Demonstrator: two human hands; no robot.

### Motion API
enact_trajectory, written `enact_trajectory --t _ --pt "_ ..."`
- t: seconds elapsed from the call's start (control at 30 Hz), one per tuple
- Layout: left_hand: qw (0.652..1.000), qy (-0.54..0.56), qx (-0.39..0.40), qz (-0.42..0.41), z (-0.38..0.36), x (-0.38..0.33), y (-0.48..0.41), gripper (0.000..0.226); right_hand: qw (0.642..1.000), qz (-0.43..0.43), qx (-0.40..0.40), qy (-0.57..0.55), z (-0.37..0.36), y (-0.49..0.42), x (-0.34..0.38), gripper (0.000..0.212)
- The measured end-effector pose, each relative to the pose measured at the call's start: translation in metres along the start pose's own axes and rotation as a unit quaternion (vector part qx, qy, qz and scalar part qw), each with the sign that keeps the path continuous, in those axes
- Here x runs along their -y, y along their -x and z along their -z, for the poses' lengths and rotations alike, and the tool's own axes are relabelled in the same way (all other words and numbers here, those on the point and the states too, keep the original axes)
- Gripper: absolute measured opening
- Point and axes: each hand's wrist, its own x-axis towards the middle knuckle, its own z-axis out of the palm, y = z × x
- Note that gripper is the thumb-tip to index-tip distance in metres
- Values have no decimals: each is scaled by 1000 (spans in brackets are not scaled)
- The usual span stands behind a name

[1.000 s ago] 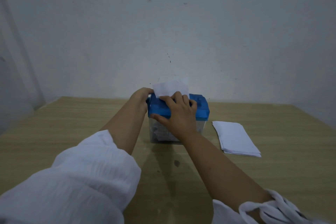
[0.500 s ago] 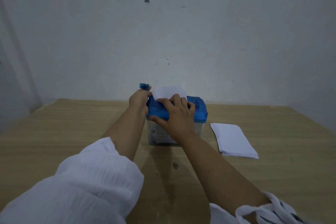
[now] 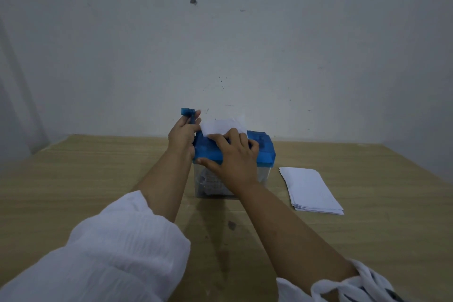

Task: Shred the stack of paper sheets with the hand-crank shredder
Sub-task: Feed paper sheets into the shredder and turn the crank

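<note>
Fingers (image 3: pixel 183 127) of my left hand (image 3: pixel 182 140) grip the crank (image 3: pixel 187 113), now swung up top, while my right hand (image 3: pixel 235 158) lies flat on the shredder (image 3: pixel 263 153) (sheet (image 3: pixel 220 126) sunk lower, so it's feeding), stack (image 3: pixel 311 189) waiting just right.

We see a pale tan wooden surface (image 3: pixel 98 179) with straight grain filling the lower half of the frame, its far edge meeting a grey wall. Near the centre of the frame, toward that far edge, a hand-crank shredder (image 3: pixel 266 152) stands upright on it: a clear bin (image 3: pixel 263 175) with a blue lid on top. Right of the shredder, near but not touching it, a stack of white paper sheets (image 3: pixel 310 189) lies flat, its long side running away from us and its near edges slightly fanned. Below the shredder we find a small dark spot (image 3: pixel 231 225) on the wood. A soft shadow falls on the surface in front of the bin.
</note>
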Motion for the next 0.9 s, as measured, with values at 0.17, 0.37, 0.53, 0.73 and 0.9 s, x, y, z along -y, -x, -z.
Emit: enact_trajectory --t 0.17,0.37,0.53,0.73,0.9 --pt "994 -88 -15 -65 2 2 10 37 1000 -8 -3 8 0 0 -1 55" --pt "904 -351 -70 -235 18 -23 8 52 1000 -4 2 18 3 -1 0 60" --pt "612 -750 55 -244 18 -53 -11 42 997 -17 76 -4 13 -4 3 65" --pt "448 -853 33 -268 4 -54 -6 31 994 -41 99 0 14 -8 5 58" --pt "450 -846 31 -284 8 -55 -3 32 994 -29 108 6 15 -7 4 59"
